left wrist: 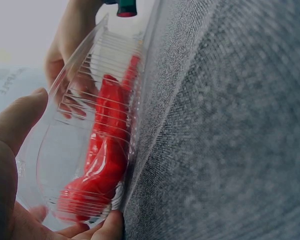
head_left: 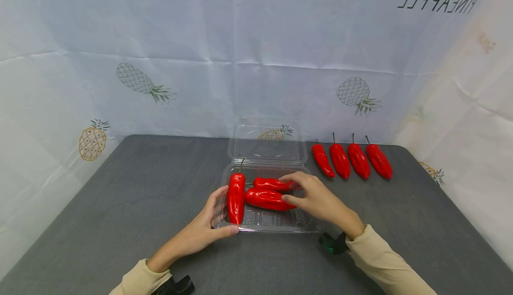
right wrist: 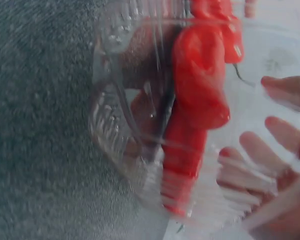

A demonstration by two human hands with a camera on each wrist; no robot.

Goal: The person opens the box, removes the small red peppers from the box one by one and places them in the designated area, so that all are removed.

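Note:
A clear plastic clamshell container (head_left: 256, 229) lies with its lid raised. Three glossy red chili peppers are inside: one stem-up along the left (head_left: 236, 199), and two lying crosswise, the rear pepper (head_left: 267, 183) and the front pepper (head_left: 265, 198). My left hand (head_left: 200, 232) grips the container's front left corner, thumb at the front rim, fingers along the left side. My right hand (head_left: 314, 195) hovers over the right ends of the crosswise peppers. In the right wrist view its spread fingers (right wrist: 257, 152) appear apart from the peppers, though blurred.
Several more red peppers (head_left: 358, 161) lie in a row at the back right of the grey table (head_left: 160, 174). The transparent lid (head_left: 266, 145) leans up near the pineapple-print cloth (head_left: 256, 90) behind. A dark wrist device (head_left: 334, 243) is strapped to the right wrist.

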